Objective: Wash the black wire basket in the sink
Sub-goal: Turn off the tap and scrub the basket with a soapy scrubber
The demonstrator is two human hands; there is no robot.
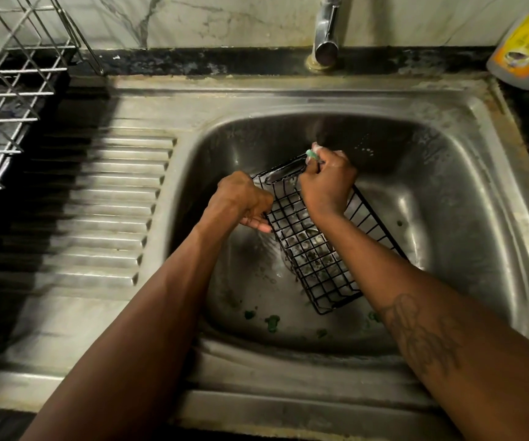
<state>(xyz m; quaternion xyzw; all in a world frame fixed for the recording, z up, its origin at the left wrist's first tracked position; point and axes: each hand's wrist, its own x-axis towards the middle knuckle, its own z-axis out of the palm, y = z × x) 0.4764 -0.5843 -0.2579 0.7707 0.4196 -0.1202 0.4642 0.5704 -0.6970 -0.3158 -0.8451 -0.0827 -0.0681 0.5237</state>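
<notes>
Right now I am gripping the left edge of the black wire basket (307,249) with my left hand (240,198), fingers curling round the wire. My right hand (328,183), just beside it, is pinching a green scrubber (312,153) at the basket's far corner. The basket is lying tilted inside the sink (447,218), stretching from my hands back under my right forearm.

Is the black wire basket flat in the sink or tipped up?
Tipped up: black wire basket slants in the sink, far end raised by the left hand gripping its side; right hand holds a green scrubber.
</notes>
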